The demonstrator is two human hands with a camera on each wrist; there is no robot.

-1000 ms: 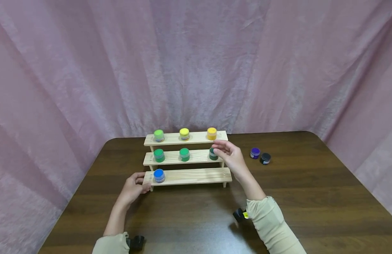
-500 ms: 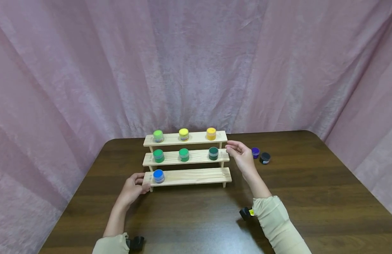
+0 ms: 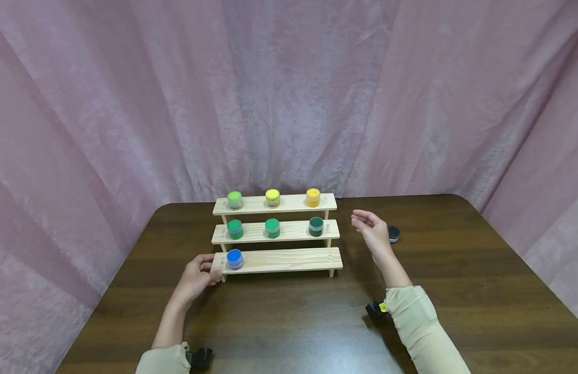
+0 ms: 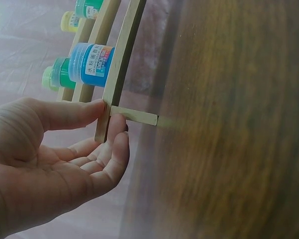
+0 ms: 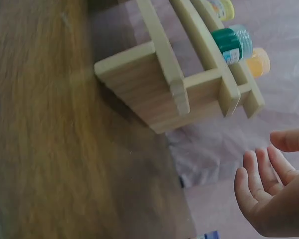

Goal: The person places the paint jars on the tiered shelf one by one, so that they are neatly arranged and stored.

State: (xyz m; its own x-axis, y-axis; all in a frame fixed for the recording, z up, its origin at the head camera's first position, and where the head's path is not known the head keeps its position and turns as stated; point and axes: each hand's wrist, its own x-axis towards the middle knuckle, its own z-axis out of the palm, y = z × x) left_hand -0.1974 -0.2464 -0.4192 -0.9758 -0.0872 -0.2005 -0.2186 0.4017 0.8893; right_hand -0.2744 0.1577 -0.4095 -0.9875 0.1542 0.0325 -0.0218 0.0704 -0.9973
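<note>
A three-step wooden rack (image 3: 289, 259) bears small paint jars. My left hand (image 3: 194, 278) grips the left end of its lowest shelf, thumb on top and fingers beneath, as the left wrist view shows. Just beside that thumb stands a blue paint jar (image 4: 94, 64). My right hand (image 3: 374, 235) is in the air right of the rack, with bent, spread fingers and nothing between them. Close behind it on the table is a black paint jar (image 3: 394, 234). A purple-blue jar (image 5: 209, 235) peeks in at the bottom of the right wrist view; the hand hides it in the head view.
On the middle shelf are two green jars (image 3: 272, 228) and a dark green jar (image 3: 316, 226). The top shelf carries a light green jar (image 3: 235, 200), a yellow jar (image 3: 272, 198) and an orange-yellow jar (image 3: 313, 197). A pink curtain (image 3: 289, 104) hangs behind the brown table (image 3: 279, 322).
My right hand has left the dark green jar on the middle shelf and moved right, now covering the purple jar in the head view. The left hand keeps its grip on the rack.
</note>
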